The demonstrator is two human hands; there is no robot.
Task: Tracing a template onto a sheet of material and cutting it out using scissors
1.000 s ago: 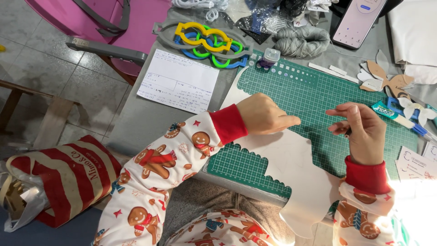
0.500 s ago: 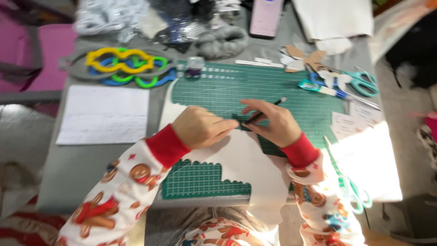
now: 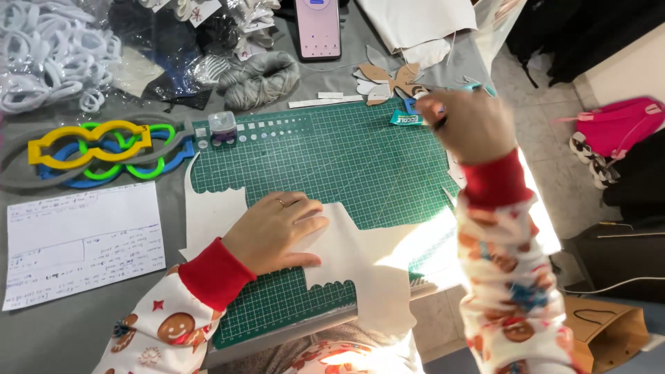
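Note:
My left hand [image 3: 273, 232] lies flat, fingers together, on a white cut-out sheet [image 3: 360, 256] with a scalloped edge. The sheet rests on a green cutting mat [image 3: 332, 159]. My right hand [image 3: 465, 125] is blurred at the mat's far right corner, its fingers curled around what looks like a thin dark pen [image 3: 440, 125]. It hovers right by teal-handled scissors [image 3: 478, 86] and a small teal and white tube [image 3: 405, 119]. Both sleeves are white with gingerbread figures and red cuffs.
Beyond the mat lie tan cardboard shapes [image 3: 384, 73], a phone [image 3: 317, 28], grey yarn [image 3: 260, 79] and white cloth [image 3: 415, 21]. At left are coloured loop templates [image 3: 97, 149], a written note [image 3: 80, 242] and bagged white rings [image 3: 41, 55]. A pink bag [image 3: 620, 128] and a paper bag [image 3: 603, 332] sit on the floor to the right.
My right hand has left the sheet and swung out to the mat's far right corner. My left hand has flattened on the sheet. The view has shifted right.

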